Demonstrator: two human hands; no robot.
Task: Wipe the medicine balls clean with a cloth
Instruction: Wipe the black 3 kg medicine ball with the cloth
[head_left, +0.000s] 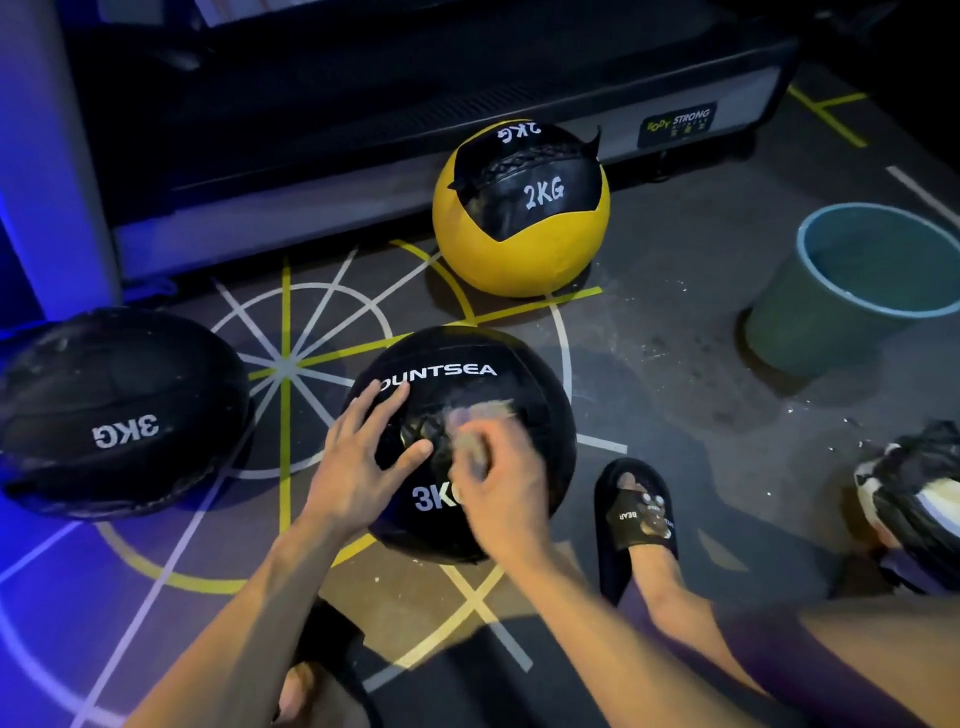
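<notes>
A black 3KG medicine ball (467, 358) sits on the floor in front of me. My left hand (358, 457) lies flat on its top left, fingers spread. My right hand (501, 486) is blurred by motion and grips a small pale cloth (475, 434) against the ball's top. A second black 3KG ball (119, 410) lies at the left. A yellow and black 2KG ball (519, 208) stands further back by the treadmill.
A teal bucket (810, 317) stands at the right on a wet, speckled patch of floor. A treadmill base (363, 171) runs along the back. My slippered foot (639, 514) is right of the ball, and a black bag (914, 499) lies at the far right.
</notes>
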